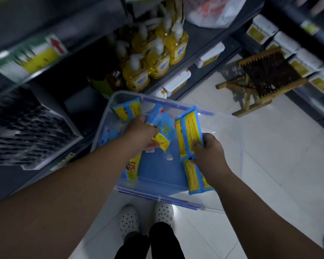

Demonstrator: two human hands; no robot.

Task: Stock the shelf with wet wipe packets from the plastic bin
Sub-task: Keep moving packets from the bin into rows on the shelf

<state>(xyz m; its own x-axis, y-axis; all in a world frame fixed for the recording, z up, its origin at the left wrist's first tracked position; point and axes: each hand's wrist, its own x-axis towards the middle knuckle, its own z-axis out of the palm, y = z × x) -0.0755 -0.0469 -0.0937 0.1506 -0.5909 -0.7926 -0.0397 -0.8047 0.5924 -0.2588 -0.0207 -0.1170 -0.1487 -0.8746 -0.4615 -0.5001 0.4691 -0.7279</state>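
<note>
A clear plastic bin (230, 165) with a blue bottom stands on the floor in front of my feet. Several blue-and-yellow wet wipe packets lie in it. My left hand (141, 134) grips one packet (162, 128) over the middle of the bin. My right hand (209, 150) grips another packet (188, 134) upright by its lower end. More packets lie at the bin's far corner (127, 109), at its left side (108, 135) and under my right wrist (194, 177). The dark shelf (200, 51) runs along the left.
Yellow pump bottles (157, 58) crowd the low shelf beyond the bin. White tubs (176, 83) line the shelf edge. A wooden stool (266, 77) stands on the white tiled floor to the right. A blurred black boxed product (26, 128) fills the left shelf.
</note>
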